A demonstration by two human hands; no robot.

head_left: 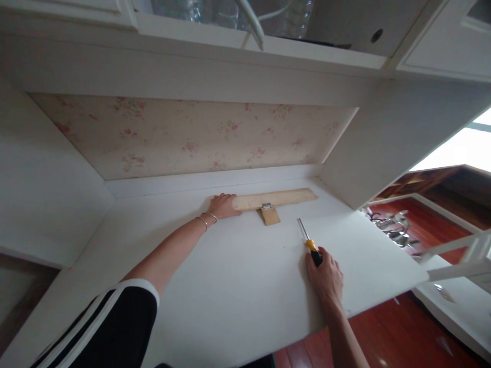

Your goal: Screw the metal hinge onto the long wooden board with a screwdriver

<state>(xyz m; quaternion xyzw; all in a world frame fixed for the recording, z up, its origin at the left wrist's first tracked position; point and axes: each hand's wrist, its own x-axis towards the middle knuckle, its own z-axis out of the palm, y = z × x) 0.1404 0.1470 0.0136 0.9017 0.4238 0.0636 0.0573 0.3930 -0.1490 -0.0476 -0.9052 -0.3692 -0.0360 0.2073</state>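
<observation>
A long flat strip of light wood (pixel 278 198) lies on the white surface near the back. My left hand (pixel 223 205) is closed around its left end. At the strip's front edge, a small metal hinge (pixel 266 206) joins it to a short wooden piece (pixel 271 216), which points toward me. In my right hand (pixel 326 275) is a screwdriver (pixel 311 245) with a yellow and black handle, gripped by that handle. Its shaft points up and left, and the tip is apart from the wood, to the right of the short piece.
The white worktop (pixel 230 286) sits in a recess between white side panels. Behind it is a floral-patterned back wall (pixel 207 135). An open cabinet overhead holds clear plastic items, and a white cable (pixel 251 23) hangs out. Metal objects (pixel 395 227) lie beyond the right panel; red flooring (pixel 378 332) shows below.
</observation>
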